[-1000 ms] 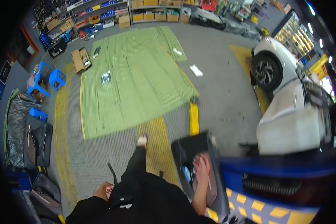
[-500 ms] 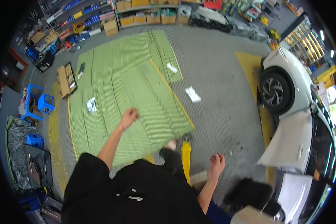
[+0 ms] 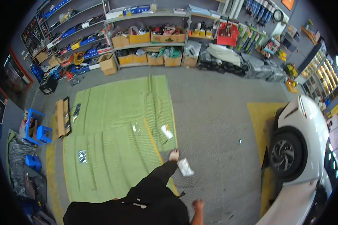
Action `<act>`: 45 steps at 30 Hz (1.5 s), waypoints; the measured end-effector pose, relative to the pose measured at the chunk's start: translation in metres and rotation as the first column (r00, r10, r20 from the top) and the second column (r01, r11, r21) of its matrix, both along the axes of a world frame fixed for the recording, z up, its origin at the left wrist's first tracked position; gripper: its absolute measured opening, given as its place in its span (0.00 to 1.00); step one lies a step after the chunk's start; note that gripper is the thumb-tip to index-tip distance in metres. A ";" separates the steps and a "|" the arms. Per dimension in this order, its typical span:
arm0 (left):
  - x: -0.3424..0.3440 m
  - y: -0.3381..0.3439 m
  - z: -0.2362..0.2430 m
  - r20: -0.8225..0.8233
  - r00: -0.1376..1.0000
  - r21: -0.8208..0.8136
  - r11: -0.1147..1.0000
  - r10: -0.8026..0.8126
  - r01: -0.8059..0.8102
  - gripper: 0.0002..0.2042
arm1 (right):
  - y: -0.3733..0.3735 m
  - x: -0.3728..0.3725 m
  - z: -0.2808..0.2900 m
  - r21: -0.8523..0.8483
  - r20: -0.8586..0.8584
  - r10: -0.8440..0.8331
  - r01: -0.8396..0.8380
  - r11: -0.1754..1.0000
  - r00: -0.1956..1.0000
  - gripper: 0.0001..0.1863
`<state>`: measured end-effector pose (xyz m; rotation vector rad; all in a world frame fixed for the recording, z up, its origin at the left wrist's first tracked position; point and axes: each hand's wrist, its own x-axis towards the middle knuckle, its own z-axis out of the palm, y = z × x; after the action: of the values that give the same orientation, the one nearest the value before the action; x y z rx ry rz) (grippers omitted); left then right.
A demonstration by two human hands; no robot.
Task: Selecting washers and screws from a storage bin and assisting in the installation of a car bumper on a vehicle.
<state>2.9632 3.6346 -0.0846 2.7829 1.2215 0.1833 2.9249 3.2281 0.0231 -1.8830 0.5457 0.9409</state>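
Observation:
My right hand (image 3: 198, 204) hangs low at the bottom edge, right of my black-clad body, over the grey floor. Its fingers look loosely curled, and I see nothing in them. My left hand is out of sight. My foot (image 3: 174, 155) is set down at the right edge of the green mat (image 3: 112, 105). Just beyond its tip lies a white packet (image 3: 185, 167) on the floor. A second white packet (image 3: 166, 131) rests on the mat's right side, and a small silvery bag (image 3: 82, 156) lies on its left part.
Shelves with cardboard boxes (image 3: 168, 36) line the far wall. On the right stands a white car (image 3: 302, 127) with a door open. An open long cardboard box (image 3: 61, 118) lies left of the mat, near a blue stool (image 3: 44, 134). Wrapped parts (image 3: 259, 66) sit at the back right.
My view has tilted up and moved forward, bringing the shelves into fuller view. My left hand has left the picture. My right hand has dropped toward the bottom edge. One foot has stepped ahead.

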 end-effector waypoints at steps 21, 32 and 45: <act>0.222 0.361 0.102 -0.221 0.524 -0.576 0.324 0.822 -0.751 0.15 | 0.624 0.935 0.060 -0.056 0.191 0.518 -0.517 0.854 0.834 0.15; 0.420 0.490 0.140 -0.264 0.813 -0.935 0.069 0.519 -0.348 0.25 | 1.206 1.113 0.198 -0.046 0.754 0.626 -0.935 0.352 0.199 0.18; 0.636 0.993 0.442 0.317 0.004 -0.947 0.317 0.948 -0.044 0.19 | 1.607 0.963 0.383 0.050 0.913 0.400 -0.948 -0.314 -0.085 0.14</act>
<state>3.5987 4.6281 0.3578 0.7187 1.4369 0.9513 3.8875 4.8346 0.4060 -1.1144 -1.8233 0.9496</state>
